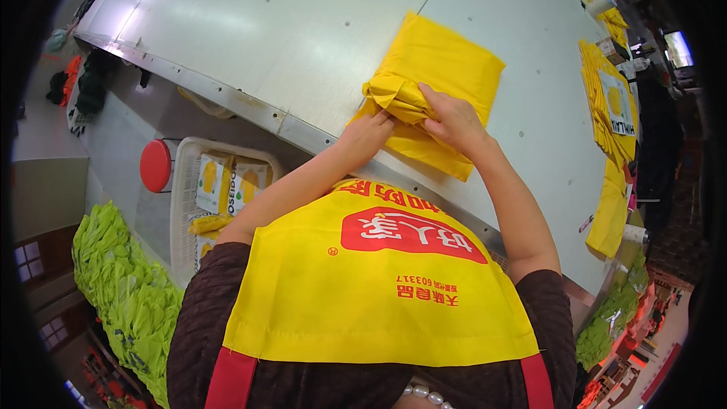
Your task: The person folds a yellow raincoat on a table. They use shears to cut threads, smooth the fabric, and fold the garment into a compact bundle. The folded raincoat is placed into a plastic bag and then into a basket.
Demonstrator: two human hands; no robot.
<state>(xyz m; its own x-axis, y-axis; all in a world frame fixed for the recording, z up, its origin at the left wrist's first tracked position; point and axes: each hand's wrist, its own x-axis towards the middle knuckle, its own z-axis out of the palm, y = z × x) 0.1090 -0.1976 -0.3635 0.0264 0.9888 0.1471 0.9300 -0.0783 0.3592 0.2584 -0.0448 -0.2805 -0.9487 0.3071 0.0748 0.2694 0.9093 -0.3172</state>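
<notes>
A flat, square yellow fabric piece lies slantwise near the table's front edge, its kind unclear. On top of it, a crumpled bunch of yellow fabric sits between my hands. My right hand is closed on the right side of this bunch, thumb and fingers pressing into the folds. From the left, my left hand pinches the lower edge of the same bunch, with some fingertips hidden in the cloth. Whether the bunch is part of the square piece or a separate one, I cannot tell.
The pale metal-topped table has a raised front edge. On its right side lie stacked yellow fabric pieces and thread spools. A white basket of packages, a red round stool and a bright green fabric heap stand left.
</notes>
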